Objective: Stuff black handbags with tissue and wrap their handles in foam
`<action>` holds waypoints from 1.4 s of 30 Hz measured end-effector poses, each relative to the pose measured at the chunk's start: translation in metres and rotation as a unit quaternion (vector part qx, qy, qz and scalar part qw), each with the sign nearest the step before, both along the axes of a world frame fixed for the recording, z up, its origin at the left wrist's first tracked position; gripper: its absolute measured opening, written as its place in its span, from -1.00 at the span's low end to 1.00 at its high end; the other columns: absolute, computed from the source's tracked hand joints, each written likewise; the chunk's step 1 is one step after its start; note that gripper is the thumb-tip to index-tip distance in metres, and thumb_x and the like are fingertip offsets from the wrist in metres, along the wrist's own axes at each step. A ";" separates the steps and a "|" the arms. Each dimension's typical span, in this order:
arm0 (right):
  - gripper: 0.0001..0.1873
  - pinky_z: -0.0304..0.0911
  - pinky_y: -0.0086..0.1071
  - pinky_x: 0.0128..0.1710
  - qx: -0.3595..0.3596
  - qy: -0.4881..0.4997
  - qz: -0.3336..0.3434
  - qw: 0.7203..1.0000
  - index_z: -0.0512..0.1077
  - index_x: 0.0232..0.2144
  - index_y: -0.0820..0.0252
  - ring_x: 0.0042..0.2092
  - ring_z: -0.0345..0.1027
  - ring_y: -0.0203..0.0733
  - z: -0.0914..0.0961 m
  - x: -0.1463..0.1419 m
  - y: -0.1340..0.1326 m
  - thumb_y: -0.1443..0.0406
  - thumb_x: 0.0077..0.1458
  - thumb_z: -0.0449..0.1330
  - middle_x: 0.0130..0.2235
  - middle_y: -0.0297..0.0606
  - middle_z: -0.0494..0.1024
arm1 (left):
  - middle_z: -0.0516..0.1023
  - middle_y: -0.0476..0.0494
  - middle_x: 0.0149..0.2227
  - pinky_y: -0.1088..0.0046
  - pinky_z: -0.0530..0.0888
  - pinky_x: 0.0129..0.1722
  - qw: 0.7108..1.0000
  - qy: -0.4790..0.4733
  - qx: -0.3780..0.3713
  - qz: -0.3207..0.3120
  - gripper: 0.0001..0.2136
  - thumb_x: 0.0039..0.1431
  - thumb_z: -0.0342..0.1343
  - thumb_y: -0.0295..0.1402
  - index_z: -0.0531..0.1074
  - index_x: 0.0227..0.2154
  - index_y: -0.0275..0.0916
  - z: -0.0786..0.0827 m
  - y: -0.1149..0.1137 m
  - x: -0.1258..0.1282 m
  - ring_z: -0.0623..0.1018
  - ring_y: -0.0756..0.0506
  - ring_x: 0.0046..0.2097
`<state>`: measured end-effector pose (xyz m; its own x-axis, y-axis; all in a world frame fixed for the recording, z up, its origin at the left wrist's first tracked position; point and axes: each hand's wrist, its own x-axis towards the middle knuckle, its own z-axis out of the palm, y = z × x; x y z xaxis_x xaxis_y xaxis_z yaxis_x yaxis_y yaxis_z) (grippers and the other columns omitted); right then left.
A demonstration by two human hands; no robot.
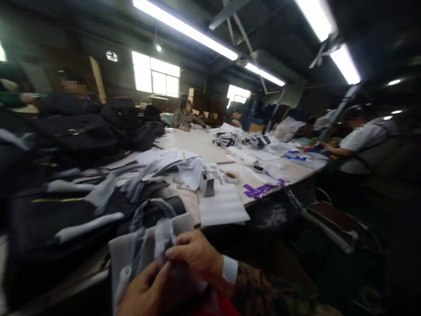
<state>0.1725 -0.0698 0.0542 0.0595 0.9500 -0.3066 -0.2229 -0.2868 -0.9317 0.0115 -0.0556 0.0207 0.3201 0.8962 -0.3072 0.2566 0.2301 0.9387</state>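
Plastic-wrapped strap (163, 233), one; two pinching: left hand (146, 287), right hand (199, 258).

Left fingers (161, 275) beside curled right fingers (179, 252)

No lettering, label, brand, number or sign can be read anywhere here.
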 end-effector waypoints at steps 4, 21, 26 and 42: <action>-0.65 0.12 -0.50 -0.53 -0.002 0.086 0.018 0.996 0.51 -0.54 0.30 -0.54 0.22 -0.40 -0.003 0.000 -0.003 0.15 -0.24 0.51 -0.58 -0.39 0.44 | 0.64 -0.27 -0.05 0.29 0.65 -0.41 0.991 -0.104 -0.088 -0.010 -0.50 0.18 0.15 -0.01 0.43 0.08 -0.19 0.027 -0.020 0.007 0.67 -0.28 -0.14; -0.67 0.29 -0.25 -0.13 0.158 -0.494 0.094 0.850 0.55 -0.13 0.24 -0.18 0.42 -0.10 -0.027 0.056 -0.041 0.13 0.25 0.15 -0.19 -0.12 0.54 | 0.59 -0.09 -0.48 0.40 0.50 -0.39 0.993 -0.017 0.106 0.045 -0.79 0.34 -0.04 -0.24 0.42 -0.28 -0.24 0.010 -0.024 0.014 0.59 -0.09 -0.44; -0.69 0.28 -0.32 -0.22 0.051 -0.521 0.149 0.839 0.51 -0.11 0.22 -0.22 0.42 -0.13 -0.048 0.051 -0.072 0.19 0.13 0.26 -0.19 -0.19 0.52 | 0.61 -0.10 -0.44 0.39 0.53 -0.31 0.992 -0.006 0.117 0.048 -0.78 0.36 -0.03 -0.22 0.42 -0.26 -0.23 0.000 -0.025 0.015 0.62 -0.10 -0.38; -0.76 0.21 -0.39 -0.39 0.150 -0.294 0.105 0.938 0.40 -0.47 0.17 -0.40 0.30 -0.25 -0.049 0.026 -0.082 0.21 0.22 0.15 -0.46 -0.32 0.46 | 0.57 -0.06 -0.50 0.37 0.50 -0.33 0.992 -0.020 0.121 0.043 -0.76 0.33 -0.01 -0.16 0.41 -0.22 -0.23 0.015 0.003 0.015 0.60 -0.11 -0.41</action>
<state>0.1988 -0.1516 0.0057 -0.0635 0.9980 0.0033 0.3879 0.0277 -0.9213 0.0262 -0.0529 0.0361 0.2474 0.9665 -0.0679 0.2066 0.0159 0.9783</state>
